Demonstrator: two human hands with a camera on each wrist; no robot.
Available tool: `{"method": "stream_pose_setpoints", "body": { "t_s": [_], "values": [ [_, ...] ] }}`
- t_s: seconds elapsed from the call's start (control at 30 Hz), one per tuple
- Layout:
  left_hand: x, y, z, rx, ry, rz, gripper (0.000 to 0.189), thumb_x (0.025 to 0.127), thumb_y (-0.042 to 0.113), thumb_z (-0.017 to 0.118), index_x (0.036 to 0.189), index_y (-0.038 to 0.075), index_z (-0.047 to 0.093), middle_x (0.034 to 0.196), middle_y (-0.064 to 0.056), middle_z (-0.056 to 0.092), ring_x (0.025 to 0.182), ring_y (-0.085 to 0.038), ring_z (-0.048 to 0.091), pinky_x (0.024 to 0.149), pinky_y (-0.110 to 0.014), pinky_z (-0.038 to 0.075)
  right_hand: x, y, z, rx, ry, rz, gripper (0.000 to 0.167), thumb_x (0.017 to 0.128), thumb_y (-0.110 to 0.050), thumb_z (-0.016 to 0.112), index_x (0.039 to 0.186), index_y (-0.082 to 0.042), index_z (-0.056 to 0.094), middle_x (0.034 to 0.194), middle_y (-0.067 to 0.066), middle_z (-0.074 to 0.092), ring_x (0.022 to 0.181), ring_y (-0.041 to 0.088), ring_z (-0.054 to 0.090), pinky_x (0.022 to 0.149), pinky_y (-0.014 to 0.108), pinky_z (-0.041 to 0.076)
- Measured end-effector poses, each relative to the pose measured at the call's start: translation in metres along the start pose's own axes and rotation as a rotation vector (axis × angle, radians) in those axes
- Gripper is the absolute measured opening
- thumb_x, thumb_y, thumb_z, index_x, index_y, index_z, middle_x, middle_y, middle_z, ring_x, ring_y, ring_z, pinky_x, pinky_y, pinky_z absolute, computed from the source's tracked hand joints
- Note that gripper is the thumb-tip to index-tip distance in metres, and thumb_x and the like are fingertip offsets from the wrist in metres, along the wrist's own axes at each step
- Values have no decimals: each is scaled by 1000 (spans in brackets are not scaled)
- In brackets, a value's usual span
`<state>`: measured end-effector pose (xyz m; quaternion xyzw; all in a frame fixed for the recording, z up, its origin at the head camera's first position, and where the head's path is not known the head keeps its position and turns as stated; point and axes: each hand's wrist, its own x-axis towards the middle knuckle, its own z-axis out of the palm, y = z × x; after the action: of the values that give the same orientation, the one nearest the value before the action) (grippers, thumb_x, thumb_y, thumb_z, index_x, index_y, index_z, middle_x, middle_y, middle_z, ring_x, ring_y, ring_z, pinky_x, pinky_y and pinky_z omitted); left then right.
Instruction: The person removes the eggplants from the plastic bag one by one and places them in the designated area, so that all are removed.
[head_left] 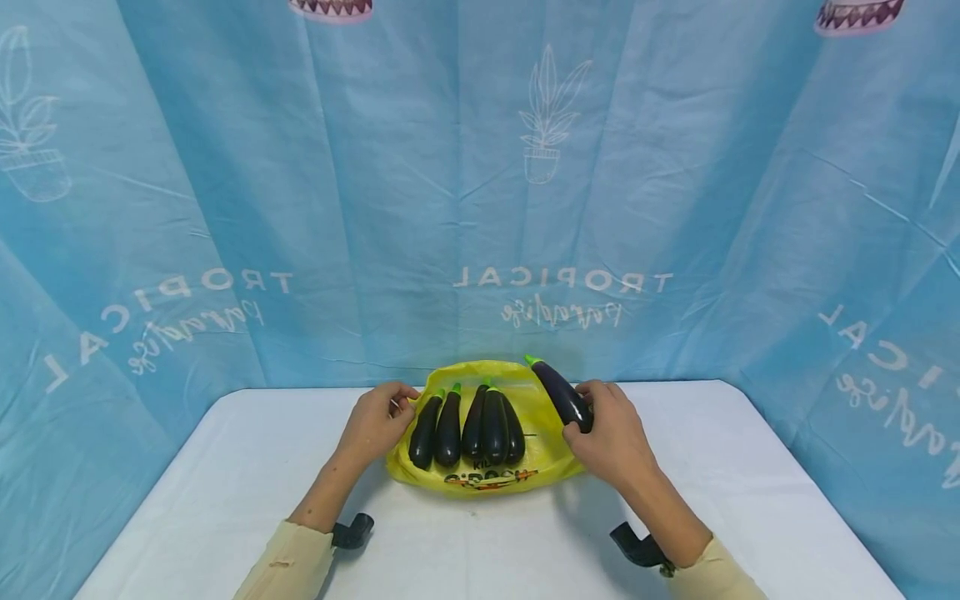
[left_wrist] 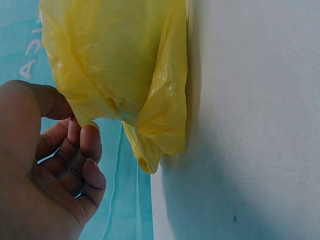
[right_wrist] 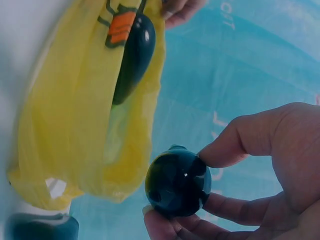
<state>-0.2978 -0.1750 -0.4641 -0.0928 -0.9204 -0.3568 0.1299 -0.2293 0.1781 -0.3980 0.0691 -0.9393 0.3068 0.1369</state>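
A yellow plastic bag point(head_left: 551, 467) lies spread on the white table, with several dark purple eggplants point(head_left: 448, 429) side by side on it, green stems toward the far side. My left hand point(head_left: 381, 417) pinches the bag's left edge; in the left wrist view thumb and fingertips point(left_wrist: 90, 142) meet at the yellow plastic. My right hand point(head_left: 611, 433) grips another eggplant point(head_left: 558, 392) by its thick end over the bag's right side. This eggplant is tilted, its green stem pointing up and left. The right wrist view shows its rounded end between thumb and fingers.
Behind the table hangs a blue curtain point(head_left: 405, 217) with printed plants and lettering. White tabletop point(head_left: 247, 467) extends to both sides of the bag. Black curved mounts point(head_left: 641, 546) sit at both wrists. A dark rounded thing point(right_wrist: 42, 227) shows at the corner of the right wrist view.
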Motion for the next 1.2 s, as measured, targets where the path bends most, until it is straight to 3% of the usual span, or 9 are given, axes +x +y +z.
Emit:
{"method": "stream_pose_setpoints", "body": {
  "t_s": [0.77, 1.2],
  "values": [
    [2, 0, 1, -6, -2, 1, 21, 96, 11, 64, 114, 9, 75, 92, -2, 64, 80, -18, 56, 73, -35, 49, 19, 33, -18, -28, -22, 102, 52, 87, -13, 73, 133, 7, 61, 121, 26, 66, 101, 36, 63, 80, 49, 57],
    [0, 0, 0, -6, -7, -5, 21, 96, 11, 64, 114, 9, 75, 92, -2, 64, 79, -18, 56, 72, -35, 49, 29, 57, -25, -31, -95, 202, 55, 88, -16, 73, 134, 9, 58, 119, 29, 66, 95, 36, 64, 71, 44, 59]
  ]
}}
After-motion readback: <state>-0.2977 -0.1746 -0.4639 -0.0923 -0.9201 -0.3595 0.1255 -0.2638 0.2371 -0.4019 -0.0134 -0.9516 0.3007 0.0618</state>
